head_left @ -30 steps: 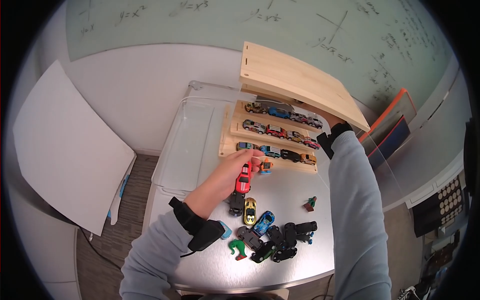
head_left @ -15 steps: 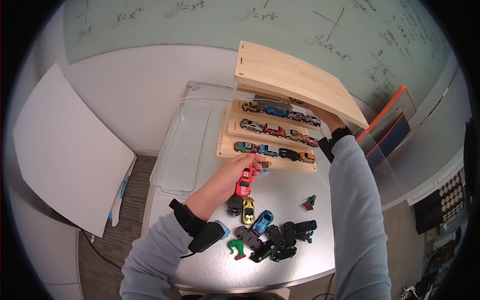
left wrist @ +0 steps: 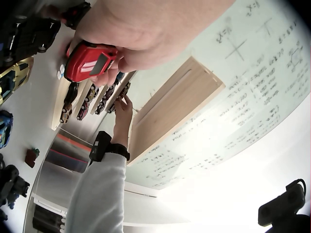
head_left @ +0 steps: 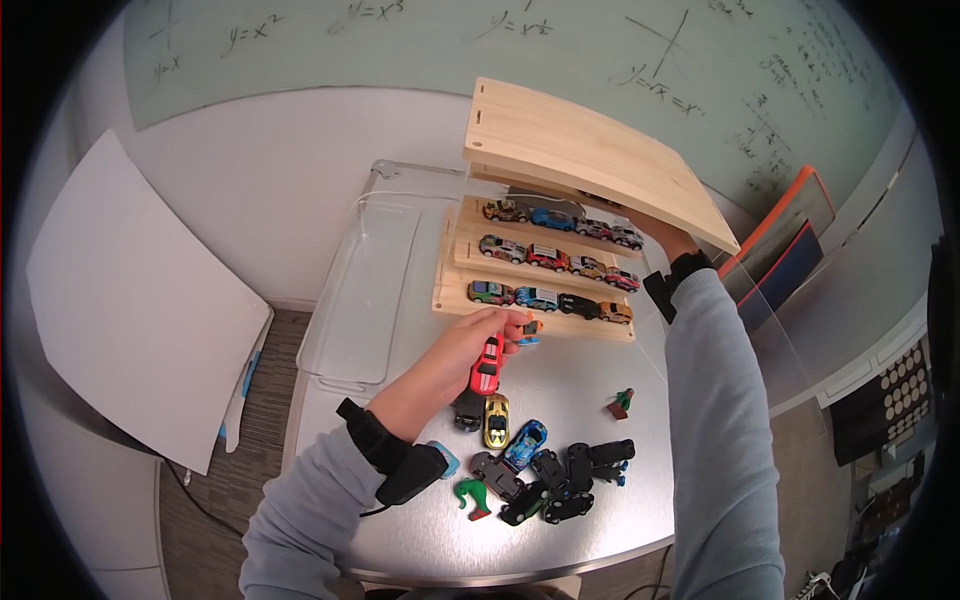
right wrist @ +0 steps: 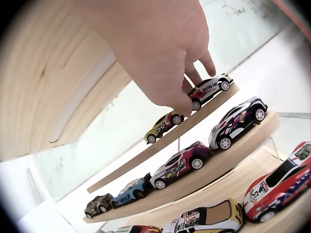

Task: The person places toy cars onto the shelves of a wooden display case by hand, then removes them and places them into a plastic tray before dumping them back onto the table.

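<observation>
My left hand (head_left: 478, 342) grips a red toy car (head_left: 487, 366) with white stripes, over the table in front of the shelves. The same red car (left wrist: 90, 62) shows below the fingers in the left wrist view. My right hand (right wrist: 163, 53) reaches under the raised wooden panel (head_left: 600, 165) to the top shelf (right wrist: 141, 158). There its thumb and fingers hold a white and red racing car (right wrist: 212, 89); the thumb also overlaps the rear of a yellow-green car (right wrist: 162, 128). Lower wooden shelves carry rows of toy cars (head_left: 547, 258).
A gold car (head_left: 497, 422), a blue car (head_left: 525, 445) and several dark overturned cars (head_left: 550, 472) lie near the table's front. Small figures include a green one (head_left: 472, 496) and an orange-blue one (head_left: 531, 329) beside my left fingertips. A clear plastic cover (head_left: 345, 300) lies left.
My right hand has reached a little farther under the wooden panel. My left hand keeps its hold on the red car, almost still. The view has shifted slightly.
</observation>
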Demonstrator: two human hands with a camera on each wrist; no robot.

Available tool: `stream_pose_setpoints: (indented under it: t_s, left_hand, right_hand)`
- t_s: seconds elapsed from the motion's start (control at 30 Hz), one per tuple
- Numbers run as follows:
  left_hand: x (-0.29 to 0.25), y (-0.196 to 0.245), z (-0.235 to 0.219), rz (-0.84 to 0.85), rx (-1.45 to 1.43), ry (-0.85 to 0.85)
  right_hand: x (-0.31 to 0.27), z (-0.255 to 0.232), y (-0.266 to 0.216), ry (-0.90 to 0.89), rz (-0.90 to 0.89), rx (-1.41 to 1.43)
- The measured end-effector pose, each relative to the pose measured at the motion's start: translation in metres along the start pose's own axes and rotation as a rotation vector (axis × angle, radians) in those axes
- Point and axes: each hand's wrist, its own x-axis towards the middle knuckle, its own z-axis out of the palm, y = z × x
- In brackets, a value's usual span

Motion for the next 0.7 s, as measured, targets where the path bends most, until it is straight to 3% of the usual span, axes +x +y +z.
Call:
stream_pose_setpoints:
  t_s: [0.2,0.37,0.7]
  left_hand:
    - [-0.0011,0.0017,0.0024,-0.012,-0.019,0.005]
    - [0.0004,0.0035,0.0015,0.169,-0.167,0.016]
    - [0.0070,-0.0028,0.0017,0.293,-0.290,-0.004]
  right_hand:
    - [0.0008,0.0007,0.0068,0.008,0.009,-0.008]
    - [0.0002,0.0038,0.0033,0.013,0.010,-0.008]
    - [-0.0017,-0.0019,0.0033,0.037,0.014,-0.024]
